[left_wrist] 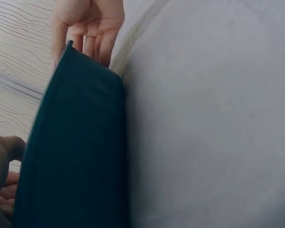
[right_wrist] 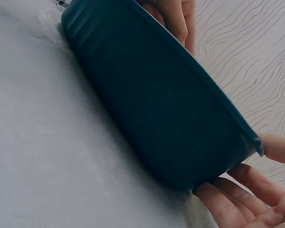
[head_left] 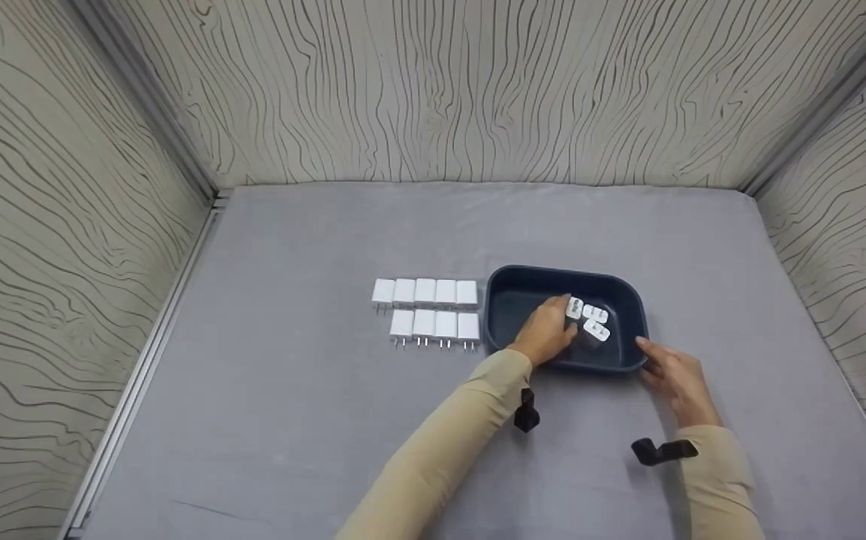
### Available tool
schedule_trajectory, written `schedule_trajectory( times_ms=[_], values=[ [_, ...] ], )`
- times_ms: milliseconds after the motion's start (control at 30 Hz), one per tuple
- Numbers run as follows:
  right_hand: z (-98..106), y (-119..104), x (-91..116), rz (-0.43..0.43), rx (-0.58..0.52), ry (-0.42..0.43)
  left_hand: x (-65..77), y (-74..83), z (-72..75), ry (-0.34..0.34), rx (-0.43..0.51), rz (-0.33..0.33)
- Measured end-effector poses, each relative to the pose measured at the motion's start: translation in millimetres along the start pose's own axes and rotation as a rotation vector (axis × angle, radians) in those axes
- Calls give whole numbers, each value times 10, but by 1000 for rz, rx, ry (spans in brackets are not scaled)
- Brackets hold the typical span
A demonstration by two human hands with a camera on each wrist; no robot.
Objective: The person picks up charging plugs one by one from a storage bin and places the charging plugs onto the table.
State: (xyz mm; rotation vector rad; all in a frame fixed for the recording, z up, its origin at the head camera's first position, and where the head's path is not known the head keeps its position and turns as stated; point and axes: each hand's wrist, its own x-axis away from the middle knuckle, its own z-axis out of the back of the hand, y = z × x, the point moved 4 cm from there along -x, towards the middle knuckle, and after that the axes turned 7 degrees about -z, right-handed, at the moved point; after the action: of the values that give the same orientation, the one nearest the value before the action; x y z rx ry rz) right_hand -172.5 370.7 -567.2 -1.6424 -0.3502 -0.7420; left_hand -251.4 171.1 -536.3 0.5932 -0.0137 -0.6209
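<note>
A dark blue rectangular bin [head_left: 564,279] stands on the table in the head view. My left hand [head_left: 544,331] reaches into it over the near wall. Its fingertips pinch a white plug charger [head_left: 575,307]. Two more white chargers [head_left: 596,330] lie in the bin just to the right, prong faces up. My right hand [head_left: 677,381] grips the bin's near right corner, thumb at the rim and fingers against the outer wall, as the right wrist view also shows. The bin wall [right_wrist: 166,104] hides the left fingertips from both wrist cameras.
Left of the bin, white chargers stand side by side in two rows, a back row [head_left: 425,291] and a front row [head_left: 434,324], prongs toward me. A grey cloth [head_left: 313,420] covers the table. Wood-patterned panels [head_left: 433,97] enclose its back and sides.
</note>
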Motion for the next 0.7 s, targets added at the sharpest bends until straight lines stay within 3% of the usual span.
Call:
schedule_trajectory(
  times_ms=[500,700],
  values=[
    [-12,-11,5,9,6,2,-135,-40,-94,-134,-7,6],
    [-1,-4,12,1,4,8,-130,-26,-99,-78,-15,-25]
  ],
)
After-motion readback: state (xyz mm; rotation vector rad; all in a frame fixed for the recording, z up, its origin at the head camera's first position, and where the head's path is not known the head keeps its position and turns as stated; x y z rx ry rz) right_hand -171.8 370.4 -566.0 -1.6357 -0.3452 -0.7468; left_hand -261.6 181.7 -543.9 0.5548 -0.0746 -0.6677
